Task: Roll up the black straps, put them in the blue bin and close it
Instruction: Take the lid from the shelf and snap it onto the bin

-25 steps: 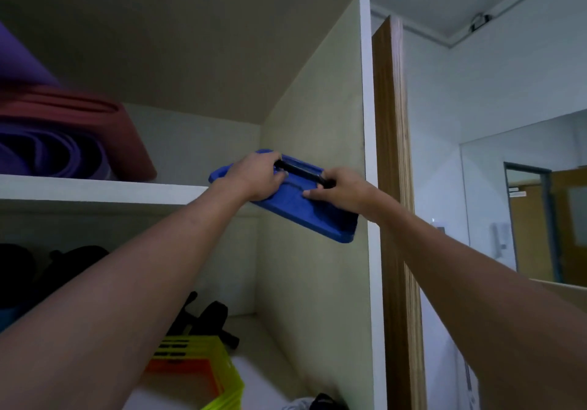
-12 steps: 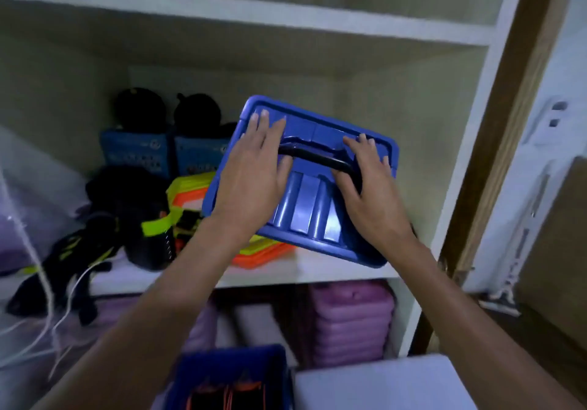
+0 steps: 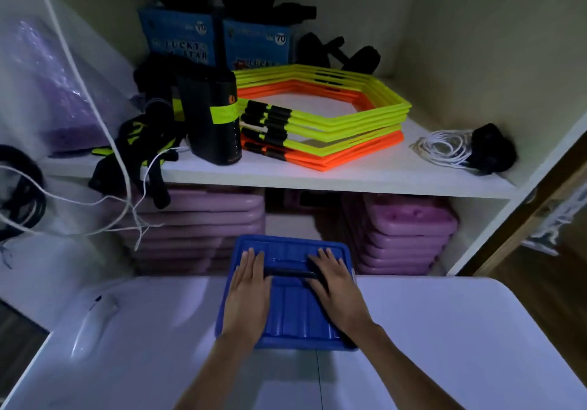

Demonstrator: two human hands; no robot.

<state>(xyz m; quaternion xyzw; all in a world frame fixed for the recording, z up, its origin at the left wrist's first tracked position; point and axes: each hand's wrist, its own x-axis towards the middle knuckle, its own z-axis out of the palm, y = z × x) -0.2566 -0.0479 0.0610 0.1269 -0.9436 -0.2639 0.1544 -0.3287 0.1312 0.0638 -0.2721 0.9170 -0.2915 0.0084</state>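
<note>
Pressing the blue lid (image 3: 293, 317) onto the bin, we kept left hand (image 3: 247, 295) and right hand (image 3: 337, 292) flat, fingers straight, gripping nothing.

I stood at a white counter (image 3: 460, 330) before a dim, cream-walled cupboard; its white shelf (image 3: 349, 177) spanned the width, and wooden flooring (image 3: 546, 282) showed rightward.

Both your forearms are bare right up to the bottom edge of view, no sleeve showing on either. Your left hand (image 3: 247, 295) carries no ring, watch or glove that I can see. Same for your right hand (image 3: 337, 289): bare fingers, bare wrist, nails short and plain.
</note>
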